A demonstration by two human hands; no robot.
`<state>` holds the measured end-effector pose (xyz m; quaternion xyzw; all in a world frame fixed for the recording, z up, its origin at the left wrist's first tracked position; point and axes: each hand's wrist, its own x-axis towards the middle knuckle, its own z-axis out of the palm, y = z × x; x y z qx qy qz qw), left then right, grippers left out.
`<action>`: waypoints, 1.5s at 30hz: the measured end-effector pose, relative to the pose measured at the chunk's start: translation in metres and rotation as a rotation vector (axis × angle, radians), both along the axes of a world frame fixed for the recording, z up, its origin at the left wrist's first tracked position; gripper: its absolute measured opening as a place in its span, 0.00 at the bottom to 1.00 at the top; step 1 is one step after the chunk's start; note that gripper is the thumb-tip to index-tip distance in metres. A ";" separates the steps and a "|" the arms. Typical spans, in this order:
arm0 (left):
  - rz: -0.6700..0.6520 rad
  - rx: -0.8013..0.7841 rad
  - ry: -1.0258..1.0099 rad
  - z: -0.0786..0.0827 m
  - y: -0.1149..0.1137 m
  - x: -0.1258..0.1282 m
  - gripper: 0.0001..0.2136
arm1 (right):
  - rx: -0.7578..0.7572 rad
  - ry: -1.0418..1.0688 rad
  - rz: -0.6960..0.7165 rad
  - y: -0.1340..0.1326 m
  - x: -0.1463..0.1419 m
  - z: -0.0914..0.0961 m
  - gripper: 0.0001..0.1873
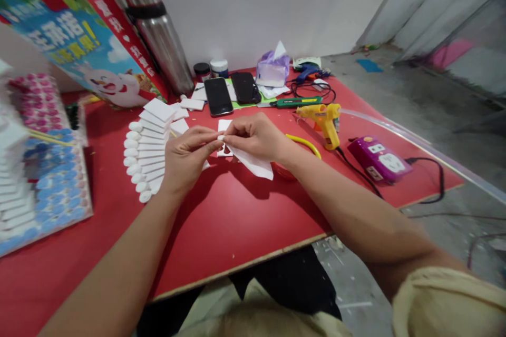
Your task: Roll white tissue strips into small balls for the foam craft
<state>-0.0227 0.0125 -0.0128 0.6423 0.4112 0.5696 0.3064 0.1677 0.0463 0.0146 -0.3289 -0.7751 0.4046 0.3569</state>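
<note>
While both pinch one white paper strip (255, 164), left hand (188, 157) and right hand (256, 137) meet. They hover above the table's (237, 221) middle.

Table (237, 221): plain red. Paper strip (255, 163): white. Glue gun (326, 121): yellow. Power strip (379, 159): purple, white sockets. Flask (160, 42): silver, black band. Phones (218, 96): black. Cutter (300, 101): green. Tissue pack (272, 69): lilac. Board (59, 189): rows of blue and pink dots.
</note>
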 end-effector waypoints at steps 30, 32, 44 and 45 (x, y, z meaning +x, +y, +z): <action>0.034 -0.282 -0.108 0.004 0.000 0.004 0.05 | -0.813 0.178 0.181 0.002 -0.003 0.009 0.14; 0.022 -0.292 -0.126 0.004 0.001 0.004 0.05 | -0.633 0.088 0.152 0.002 -0.003 0.008 0.14; 0.089 -0.320 -0.170 0.002 -0.003 0.010 0.08 | 0.376 -0.312 -0.182 -0.005 -0.009 -0.004 0.12; 0.086 -0.313 -0.157 0.003 -0.003 0.009 0.08 | 0.390 -0.321 -0.139 -0.004 -0.008 -0.003 0.13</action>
